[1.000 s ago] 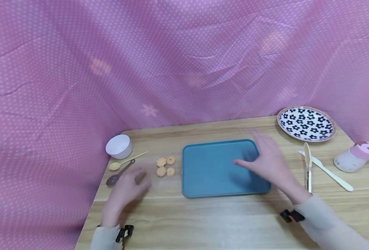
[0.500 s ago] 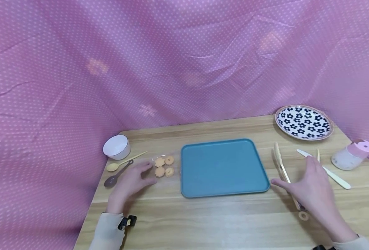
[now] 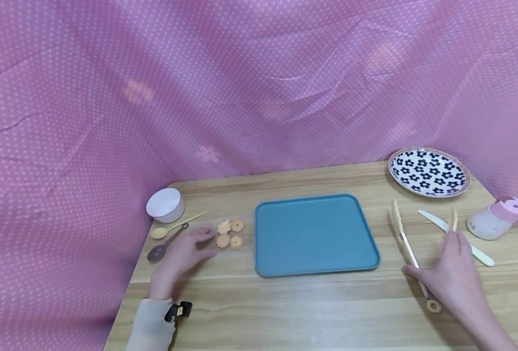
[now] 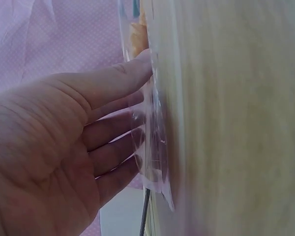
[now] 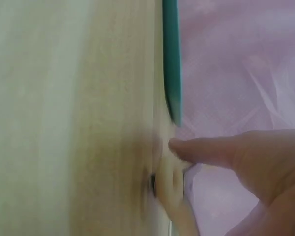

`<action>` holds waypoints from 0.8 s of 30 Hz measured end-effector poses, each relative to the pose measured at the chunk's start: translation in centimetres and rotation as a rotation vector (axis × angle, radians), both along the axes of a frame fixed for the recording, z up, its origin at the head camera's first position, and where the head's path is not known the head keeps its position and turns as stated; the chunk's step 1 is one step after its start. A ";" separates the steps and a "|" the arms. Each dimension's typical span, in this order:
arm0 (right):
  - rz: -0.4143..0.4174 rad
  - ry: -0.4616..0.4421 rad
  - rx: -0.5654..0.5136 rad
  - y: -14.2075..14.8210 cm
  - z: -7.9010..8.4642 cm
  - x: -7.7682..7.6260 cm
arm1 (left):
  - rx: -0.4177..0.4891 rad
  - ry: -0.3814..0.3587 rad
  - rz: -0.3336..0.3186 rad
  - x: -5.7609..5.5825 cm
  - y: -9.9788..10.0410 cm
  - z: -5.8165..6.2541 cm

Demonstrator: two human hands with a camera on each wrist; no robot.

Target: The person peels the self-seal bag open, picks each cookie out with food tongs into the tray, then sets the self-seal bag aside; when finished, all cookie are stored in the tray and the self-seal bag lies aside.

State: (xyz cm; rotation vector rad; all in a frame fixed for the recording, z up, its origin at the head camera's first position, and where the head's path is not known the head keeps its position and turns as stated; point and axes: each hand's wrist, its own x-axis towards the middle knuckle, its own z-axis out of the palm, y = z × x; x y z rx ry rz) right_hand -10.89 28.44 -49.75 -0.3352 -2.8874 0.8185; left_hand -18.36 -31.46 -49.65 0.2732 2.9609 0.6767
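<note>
My left hand (image 3: 184, 253) rests at the left end of a clear plastic pack (image 4: 155, 167) of cookies (image 3: 230, 234). Its thumb lies on one side, and the nearly straight fingers show through the plastic from the other. On the right, a pair of spread tongs (image 3: 410, 251) with a ring (image 3: 433, 306) at the handle end lies on the table. My right hand (image 3: 458, 270) straddles them, its straight thumb right at the left arm and its fingers at the right arm near the tip. In the right wrist view the thumb reaches out beside the ring.
A blue tray (image 3: 316, 236) lies between the hands. At left are a white bowl (image 3: 165, 204), a yellow spoon (image 3: 160, 233) and a brown spoon (image 3: 157, 252). A flower-patterned plate (image 3: 430, 173), a white knife (image 3: 483, 256) and a pink-topped jar (image 3: 498, 219) stand or lie at right.
My right hand has left its place over the tray and come to the tongs, which have shifted slightly right. My left hand has moved a little right to the cookie pack's edge.
</note>
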 end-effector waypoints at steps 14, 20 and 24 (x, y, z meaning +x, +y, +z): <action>-0.007 -0.070 0.054 0.6 0.6 0.2 | 0.035 -0.019 0.015 0.0 -0.2 0.0; 0.009 -0.064 0.102 0.9 0.4 0.1 | 0.037 -0.018 0.025 0.0 -0.2 0.0; 0.033 -0.072 0.118 1.5 0.1 -0.1 | 0.024 -0.013 0.033 0.1 -0.2 0.1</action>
